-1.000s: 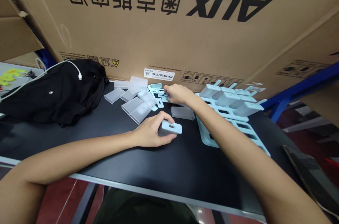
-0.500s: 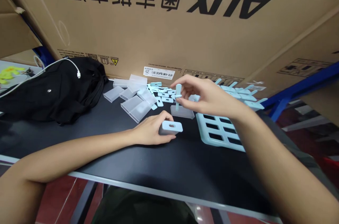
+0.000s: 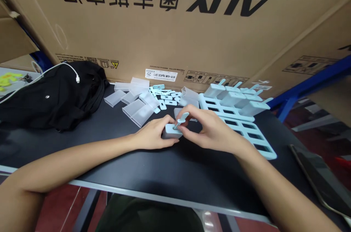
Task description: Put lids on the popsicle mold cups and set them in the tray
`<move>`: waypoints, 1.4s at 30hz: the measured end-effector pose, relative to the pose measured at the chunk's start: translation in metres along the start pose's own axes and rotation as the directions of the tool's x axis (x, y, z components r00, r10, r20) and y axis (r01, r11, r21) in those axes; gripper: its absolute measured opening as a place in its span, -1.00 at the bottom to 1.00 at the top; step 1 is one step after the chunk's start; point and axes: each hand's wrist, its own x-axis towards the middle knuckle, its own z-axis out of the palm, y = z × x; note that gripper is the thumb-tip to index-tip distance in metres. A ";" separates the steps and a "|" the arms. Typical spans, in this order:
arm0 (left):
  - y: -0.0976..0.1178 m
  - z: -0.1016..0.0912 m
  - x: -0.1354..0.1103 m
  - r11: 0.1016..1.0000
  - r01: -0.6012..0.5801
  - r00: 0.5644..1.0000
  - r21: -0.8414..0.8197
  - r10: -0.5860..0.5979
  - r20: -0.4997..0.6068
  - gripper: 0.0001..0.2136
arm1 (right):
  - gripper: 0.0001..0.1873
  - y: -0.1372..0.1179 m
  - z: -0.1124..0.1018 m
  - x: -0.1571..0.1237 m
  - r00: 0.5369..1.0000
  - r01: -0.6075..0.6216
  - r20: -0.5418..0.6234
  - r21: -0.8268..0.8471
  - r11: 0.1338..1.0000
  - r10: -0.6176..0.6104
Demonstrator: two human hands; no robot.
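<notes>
Low over the black table, my left hand (image 3: 153, 135) grips a translucent popsicle mold (image 3: 168, 135) capped with a pale blue lid (image 3: 172, 130). My right hand (image 3: 204, 127) pinches a light blue popsicle stick (image 3: 182, 118), tilted, its lower end at the slot in the lid. How deep the stick sits is hidden. Behind my right fingers another clear mold (image 3: 179, 112) is partly covered. To the right stands a light blue mold rack (image 3: 264, 140) with rectangular openings; several capped molds with sticks (image 3: 231, 99) stand in its far part.
Loose clear molds (image 3: 138, 111) and a heap of blue lids and sticks (image 3: 164, 96) lie at the back. A black cloth bag (image 3: 55, 96) with a white cable (image 3: 70, 64) is at left. A large cardboard box (image 3: 153, 38) walls the back; a dark tablet-like device (image 3: 318, 177) lies at right.
My right hand has come down and toward me, bringing the stick from above the table to the lid's slot. My left hand still holds the capped mold in nearly the same place.
</notes>
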 end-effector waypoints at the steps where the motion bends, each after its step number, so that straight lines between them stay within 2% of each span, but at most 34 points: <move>1: 0.000 0.000 0.000 1.000 0.011 1.000 0.000 -0.011 0.004 -0.62 | -0.86 0.001 0.001 -0.002 1.000 0.001 -0.007 -0.005 1.000 -0.001; 7: 0.000 -0.001 0.001 1.000 -0.008 0.999 -0.013 0.009 0.040 -0.56 | -0.71 0.008 0.003 -0.008 0.997 0.010 0.072 0.023 1.000 -0.011; 11: -0.001 0.000 0.001 0.999 0.021 0.997 0.048 -0.024 0.070 -0.63 | -0.72 0.010 0.000 -0.009 0.992 0.043 0.119 -0.025 0.999 -0.040; 15: -0.001 0.000 0.001 0.995 0.081 0.988 0.055 -0.087 0.130 -0.61 | -0.74 0.009 -0.030 -0.015 0.992 0.000 0.127 -0.143 0.990 0.018; 19: 0.000 0.000 0.002 0.996 0.080 0.981 0.025 -0.084 0.172 -0.68 | -0.73 0.022 -0.078 -0.034 0.990 -0.142 -0.047 -0.361 0.922 0.134; 21: 0.001 0.000 0.002 0.996 0.062 0.981 0.060 -0.072 0.182 -0.73 | -0.71 0.038 -0.098 -0.047 0.964 -0.265 -0.140 -0.472 0.841 0.225; 23: 0.001 -0.001 0.002 0.995 0.037 0.980 0.089 -0.054 0.193 -0.79 | -0.70 0.057 -0.110 -0.059 0.915 -0.402 -0.221 -0.535 0.743 0.337; 26: 0.002 -0.001 0.003 0.993 0.006 0.978 0.118 -0.031 0.206 -0.86 | -0.70 0.085 -0.115 -0.072 0.810 -0.576 -0.291 -0.558 0.597 0.510; 29: 0.001 -0.001 0.004 0.989 -0.015 0.976 0.147 -0.017 0.215 -0.92 | -0.70 0.105 -0.111 -0.079 0.729 -0.657 -0.321 -0.576 0.486 0.605; 31: 0.001 -0.001 0.004 0.987 -0.025 0.976 0.161 -0.011 0.218 -0.94 | -0.69 0.114 -0.109 -0.083 0.720 -0.662 -0.328 -0.587 0.466 0.611; 37: 0.000 0.000 0.005 0.983 -0.043 0.974 0.178 0.002 0.226 -0.98 | -0.64 0.124 -0.108 -0.093 0.741 -0.636 -0.338 -0.629 0.447 0.580; 42: 0.001 -0.001 0.006 0.982 -0.055 0.973 0.178 0.012 0.231 -0.99 | -0.62 0.119 -0.104 -0.097 0.706 -0.665 -0.399 -0.658 0.353 0.585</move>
